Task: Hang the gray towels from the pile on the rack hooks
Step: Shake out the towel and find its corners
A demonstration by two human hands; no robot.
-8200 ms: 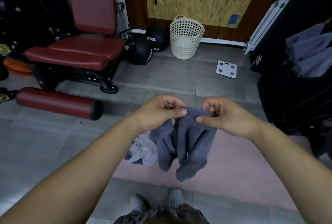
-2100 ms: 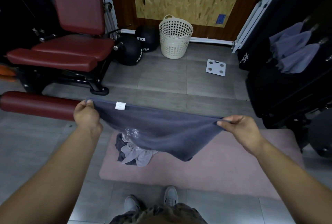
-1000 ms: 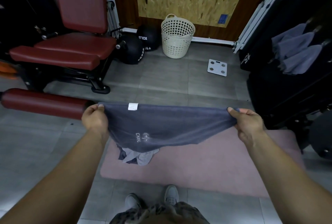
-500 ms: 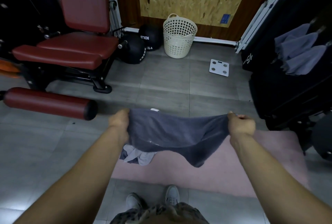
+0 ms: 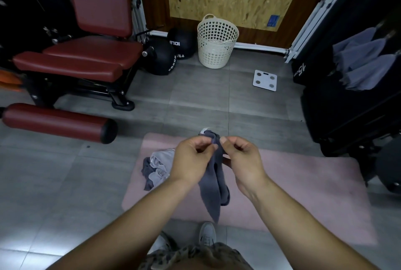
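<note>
While both hands are pinching the gray towel (image 5: pixel 213 174) together — left hand (image 5: pixel 192 158), right hand (image 5: pixel 242 158) — we are facing hooks (image 5: pixel 388 35) off right, nearer the right hand.

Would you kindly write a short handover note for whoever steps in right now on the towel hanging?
Left hand and right hand: both pinch the top of one gray towel, folded and hanging between them over the pink mat.
Pile: a few towels left on the mat, left of the hands.
Done: hung towels on the rack at the far right.
Left: carry this towel right, hook it, then hang what is in the pile.
</note>
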